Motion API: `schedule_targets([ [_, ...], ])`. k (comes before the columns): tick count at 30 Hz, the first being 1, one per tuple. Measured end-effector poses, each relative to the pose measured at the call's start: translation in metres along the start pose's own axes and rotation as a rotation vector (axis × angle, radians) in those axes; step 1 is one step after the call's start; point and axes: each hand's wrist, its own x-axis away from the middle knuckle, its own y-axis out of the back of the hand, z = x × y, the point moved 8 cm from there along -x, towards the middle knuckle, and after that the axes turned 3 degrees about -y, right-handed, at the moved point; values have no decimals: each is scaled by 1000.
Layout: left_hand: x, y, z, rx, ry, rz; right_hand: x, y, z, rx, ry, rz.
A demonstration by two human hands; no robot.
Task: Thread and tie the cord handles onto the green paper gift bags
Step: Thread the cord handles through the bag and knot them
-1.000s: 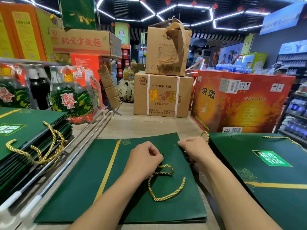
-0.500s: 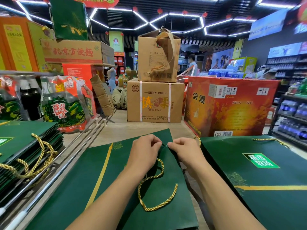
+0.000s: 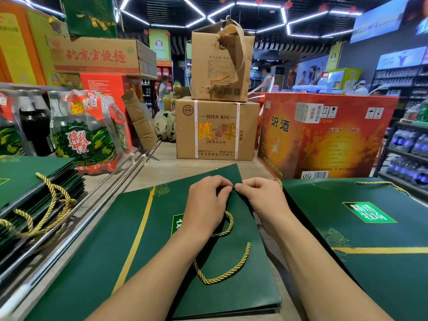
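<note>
A flat green paper gift bag (image 3: 129,242) with a gold stripe lies on the counter in front of me. A gold twisted cord (image 3: 222,273) loops over its face and runs up under my left hand. My left hand (image 3: 206,205) and my right hand (image 3: 259,195) meet fingertip to fingertip at the bag's top right edge, fingers curled and pinching there. What they pinch is hidden by the fingers. A second green bag (image 3: 361,246) with a cord handle lies to the right.
A stack of green bags with gold cords (image 3: 34,205) sits at the left behind metal rails (image 3: 97,205). Cardboard boxes (image 3: 216,128) and a red carton (image 3: 324,135) stand at the back. Bottle shelves (image 3: 407,154) are at the right.
My hands came together from apart and now touch at the bag's top edge. The cord loop shifted down the bag's face.
</note>
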Motion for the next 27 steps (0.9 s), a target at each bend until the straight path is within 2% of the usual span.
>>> schedule_targets([
  [7, -1, -2, 9, 34, 59, -2, 4, -3, 6, -16, 56, 52],
  [11, -3, 2, 16, 108, 110, -19, 12, -9, 14, -108, 49, 199],
  [14, -4, 4, 18, 171, 132, -35, 19, -10, 22, -149, 123, 298],
  [19, -3, 4, 18, 212, 145, -26, 20, -6, 24, -119, 198, 262],
  [27, -2, -1, 19, 194, 160, 38, 18, -10, 19, -54, 123, 245],
])
